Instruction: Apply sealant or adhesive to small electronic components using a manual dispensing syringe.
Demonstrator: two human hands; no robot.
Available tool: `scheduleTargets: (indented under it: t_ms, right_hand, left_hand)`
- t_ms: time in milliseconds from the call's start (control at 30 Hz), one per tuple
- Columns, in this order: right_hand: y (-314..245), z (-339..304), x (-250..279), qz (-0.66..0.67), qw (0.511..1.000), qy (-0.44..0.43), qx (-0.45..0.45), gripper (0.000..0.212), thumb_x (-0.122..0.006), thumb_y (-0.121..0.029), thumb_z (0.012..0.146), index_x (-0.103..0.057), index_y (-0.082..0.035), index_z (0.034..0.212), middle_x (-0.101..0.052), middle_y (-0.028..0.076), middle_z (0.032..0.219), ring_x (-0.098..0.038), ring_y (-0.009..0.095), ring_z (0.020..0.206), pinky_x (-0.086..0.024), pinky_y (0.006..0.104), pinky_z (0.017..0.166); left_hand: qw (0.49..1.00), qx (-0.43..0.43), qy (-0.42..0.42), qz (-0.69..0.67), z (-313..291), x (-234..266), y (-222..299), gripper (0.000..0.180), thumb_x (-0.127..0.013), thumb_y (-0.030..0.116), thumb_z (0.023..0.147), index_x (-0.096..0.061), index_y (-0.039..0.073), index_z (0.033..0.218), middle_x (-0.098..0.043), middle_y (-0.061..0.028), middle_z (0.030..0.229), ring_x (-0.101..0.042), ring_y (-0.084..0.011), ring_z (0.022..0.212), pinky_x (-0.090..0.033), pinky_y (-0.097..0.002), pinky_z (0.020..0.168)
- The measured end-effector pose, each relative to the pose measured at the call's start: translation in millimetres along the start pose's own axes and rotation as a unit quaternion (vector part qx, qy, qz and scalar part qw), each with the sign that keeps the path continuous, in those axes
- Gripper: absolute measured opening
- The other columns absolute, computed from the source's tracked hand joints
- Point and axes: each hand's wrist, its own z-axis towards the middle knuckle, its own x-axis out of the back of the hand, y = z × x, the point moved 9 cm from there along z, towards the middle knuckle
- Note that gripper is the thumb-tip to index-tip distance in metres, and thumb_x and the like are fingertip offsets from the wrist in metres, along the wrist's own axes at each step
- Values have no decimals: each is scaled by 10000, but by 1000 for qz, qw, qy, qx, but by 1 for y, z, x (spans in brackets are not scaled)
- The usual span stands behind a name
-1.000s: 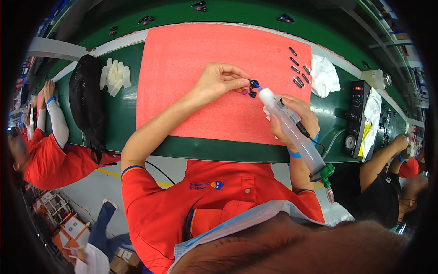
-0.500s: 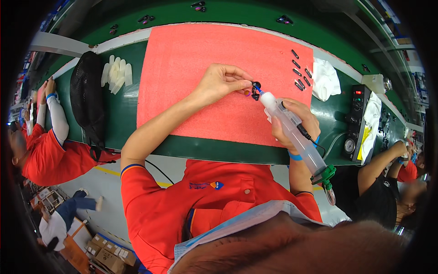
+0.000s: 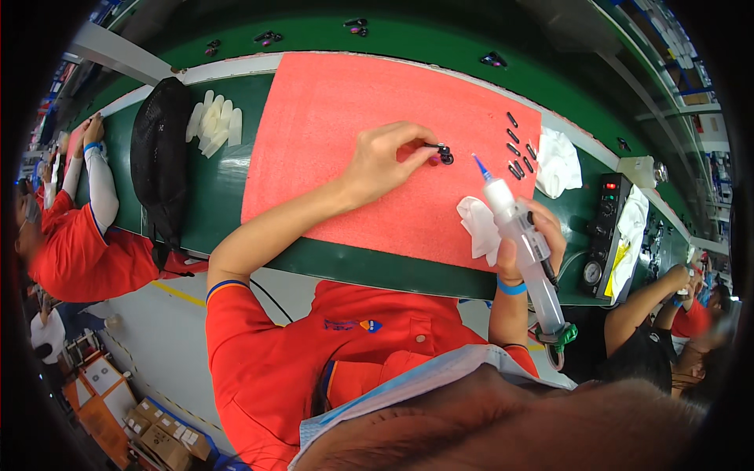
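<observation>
My left hand [image 3: 381,165] is closed, thumb and fingertips pinching a small black part with a purple bit, which looks like an earphone piece [image 3: 445,156]. It is held just over the pink mat [image 3: 338,102]. My right hand [image 3: 542,239] is wrapped round a clear dispensing syringe [image 3: 536,271] with a white front end and a blue needle tip [image 3: 481,166]. That tip points up and away from me, a short gap to the right of the earphone piece. A crumpled white cloth [image 3: 477,228] shows beside my right hand; whether my fingers hold it I cannot tell.
Several small black strips [image 3: 513,147] lie on the mat's right side, near another white cloth [image 3: 559,161]. A black control box [image 3: 609,228] with a gauge stands right. Pale finger cots [image 3: 216,122] and a black bag [image 3: 159,157] lie left. Co-workers sit on both sides.
The syringe has drawn back toward me and to the right, its tip leaving the earphone piece. My left hand still pinches the piece. More of the white cloth shows.
</observation>
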Motion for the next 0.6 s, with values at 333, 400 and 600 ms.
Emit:
scheduleTargets:
  t_ms: [333, 400, 600]
  right_hand:
    - [8, -1, 5, 5, 999, 42, -34, 427, -657, -186, 664, -436, -19, 990, -551, 193, 883, -573, 261, 777, -473, 322, 685]
    - [9, -1, 5, 6, 998, 41, -42, 428, -660, -179, 663, -436, -25, 993, -552, 192, 884, -572, 260, 782, -473, 321, 687]
    - [8, 0, 5, 4, 998, 39, -46, 429, -664, -164, 659, -436, -27, 996, -551, 190, 891, -574, 258, 782, -474, 320, 690]
  left_hand:
    - [997, 54, 6, -50, 0, -1, -3, 236, -628, 13, 685, -531, -3, 900, -619, -86, 806, -607, -159, 791, -497, -246, 677]
    - [997, 55, 9, -52, -1, -2, -4, 229, -626, 13, 687, -532, -5, 895, -619, -87, 798, -607, -160, 791, -497, -246, 675]
    - [999, 25, -2, -35, 0, -2, 1, 239, -621, 19, 695, -526, -9, 912, -613, -89, 800, -605, -150, 755, -494, -244, 665]
